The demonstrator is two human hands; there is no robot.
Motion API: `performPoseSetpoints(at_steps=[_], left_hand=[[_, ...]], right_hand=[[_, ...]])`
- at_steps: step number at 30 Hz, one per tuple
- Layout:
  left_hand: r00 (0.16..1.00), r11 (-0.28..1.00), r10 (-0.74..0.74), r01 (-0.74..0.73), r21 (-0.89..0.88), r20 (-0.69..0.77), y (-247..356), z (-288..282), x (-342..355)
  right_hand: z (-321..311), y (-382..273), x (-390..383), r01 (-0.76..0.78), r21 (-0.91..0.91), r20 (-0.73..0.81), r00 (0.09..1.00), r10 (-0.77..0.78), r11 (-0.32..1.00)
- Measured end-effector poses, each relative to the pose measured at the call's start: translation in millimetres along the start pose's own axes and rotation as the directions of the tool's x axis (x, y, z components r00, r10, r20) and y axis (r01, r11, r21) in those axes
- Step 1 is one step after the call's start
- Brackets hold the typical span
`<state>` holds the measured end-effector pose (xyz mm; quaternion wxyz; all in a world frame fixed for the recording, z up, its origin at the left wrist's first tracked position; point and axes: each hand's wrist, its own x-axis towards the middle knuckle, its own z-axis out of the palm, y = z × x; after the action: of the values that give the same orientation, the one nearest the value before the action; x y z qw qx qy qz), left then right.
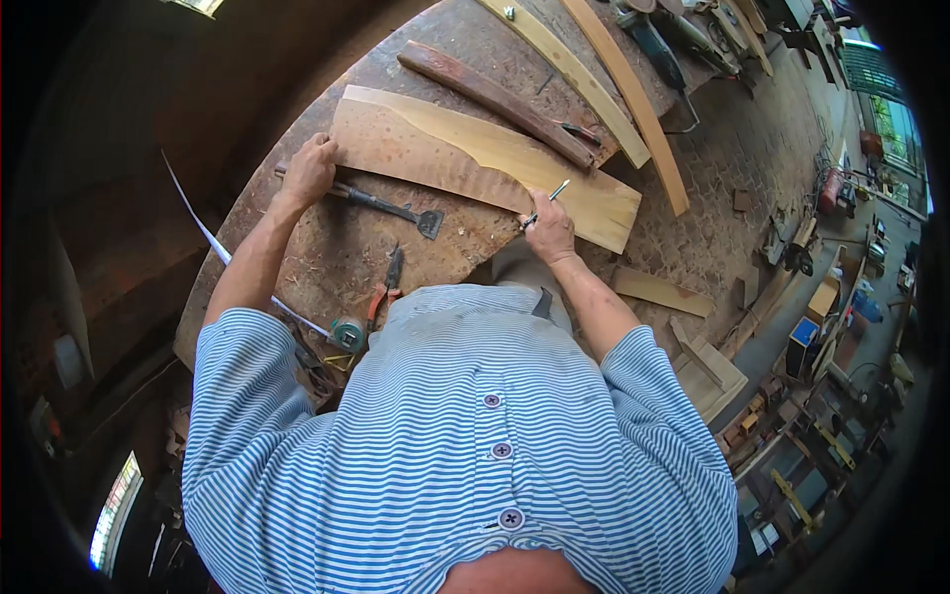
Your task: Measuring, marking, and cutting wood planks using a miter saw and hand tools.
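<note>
A brown thin board with a wavy edge (pixel 411 153) lies flat over a longer pale yellow plank (pixel 594 203) on the worn workbench (pixel 327 252). My left hand (pixel 312 170) is closed on the left end of the brown board. At its other end, my right hand (pixel 550 233) grips a slim pen (pixel 559 189), with fingers by the brown board's tip; the pen's upper end points up and right. A long dark tool with a broad flat metal blade (pixel 429 225) lies just below the board, its handle passing by my left hand.
Red-handled pliers (pixel 382 293) and a green tape measure (pixel 346 335) with its tape drawn out lie near my body. Farther off are a dark reddish wood bar (pixel 495 103), curved wood strips (pixel 579 77) and a power tool (pixel 655 49). Wood offcuts (pixel 663 291) lie at right.
</note>
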<state>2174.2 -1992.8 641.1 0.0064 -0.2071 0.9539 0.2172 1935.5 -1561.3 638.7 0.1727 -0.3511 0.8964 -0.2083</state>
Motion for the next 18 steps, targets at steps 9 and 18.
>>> performPoseSetpoints(at_steps=[9,18], left_hand=[[0.987,0.986,-0.16,0.16,0.045,-0.006,2,-10,-17],[0.959,0.957,-0.283,0.28,0.074,0.031,-17,-11,-38]], right_hand=[[-66,84,-51,-0.591,0.155,-0.427,0.683,0.593,0.791],[-44,132,-76,-0.597,0.695,0.084,0.622,0.779,0.401]])
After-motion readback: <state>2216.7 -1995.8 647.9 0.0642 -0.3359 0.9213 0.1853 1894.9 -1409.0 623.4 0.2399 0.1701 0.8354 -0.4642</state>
